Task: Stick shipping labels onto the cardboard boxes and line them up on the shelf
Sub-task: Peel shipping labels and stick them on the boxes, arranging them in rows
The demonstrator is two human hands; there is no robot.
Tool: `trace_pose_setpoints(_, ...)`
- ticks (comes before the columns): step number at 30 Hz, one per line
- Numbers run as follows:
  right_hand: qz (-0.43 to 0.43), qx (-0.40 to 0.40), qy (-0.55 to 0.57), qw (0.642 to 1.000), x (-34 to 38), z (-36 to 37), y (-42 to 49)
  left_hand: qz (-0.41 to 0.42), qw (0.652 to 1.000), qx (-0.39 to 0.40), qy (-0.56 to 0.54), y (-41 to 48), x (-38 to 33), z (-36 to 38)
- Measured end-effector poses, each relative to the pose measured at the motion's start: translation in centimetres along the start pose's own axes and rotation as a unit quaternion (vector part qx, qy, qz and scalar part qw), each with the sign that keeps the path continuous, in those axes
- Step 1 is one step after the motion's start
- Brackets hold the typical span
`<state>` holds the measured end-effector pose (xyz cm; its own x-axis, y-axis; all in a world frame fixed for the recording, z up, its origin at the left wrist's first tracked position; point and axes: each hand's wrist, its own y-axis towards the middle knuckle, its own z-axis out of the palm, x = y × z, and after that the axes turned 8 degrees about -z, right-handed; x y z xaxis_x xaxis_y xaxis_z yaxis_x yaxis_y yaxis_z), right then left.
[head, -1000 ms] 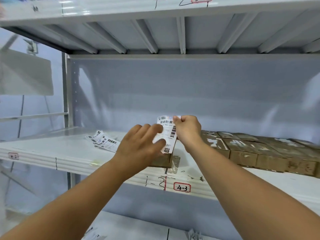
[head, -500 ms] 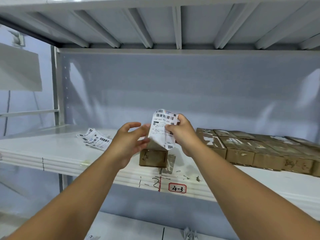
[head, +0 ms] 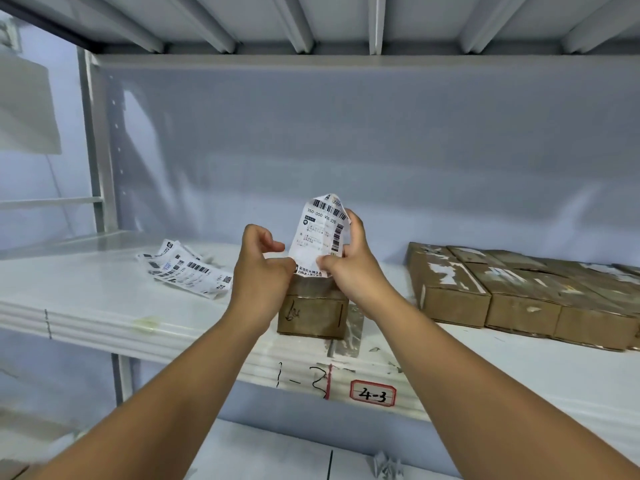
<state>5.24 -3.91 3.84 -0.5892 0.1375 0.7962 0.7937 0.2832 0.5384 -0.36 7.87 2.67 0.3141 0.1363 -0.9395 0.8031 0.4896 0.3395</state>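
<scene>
One head-worn wide-angle view, slightly above the shelf [head: 86, 289], facing straight into it, close up

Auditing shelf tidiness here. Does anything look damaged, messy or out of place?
Yes. The boxes at right carry torn white label remnants on their tops. A skewed heap of loose labels lies on the shelf at left, and the label pinched by the left hand and right hand is curled and creased.
</scene>
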Motion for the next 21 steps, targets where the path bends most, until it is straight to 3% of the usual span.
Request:
trace_pose_setpoints(10,0.016,-0.059,0.08,0.995,-2.1,-2.7,-1.0,0.033,0.999,0.03,0.002,-1.1,1.5,3.2)
trace_pose_setpoints(21,-0.002,-0.045,0.105,0.993,-3.6,-7.3,-3.0,0.042,0.993,0.107,0.01,-2.4,2.5,6.7)
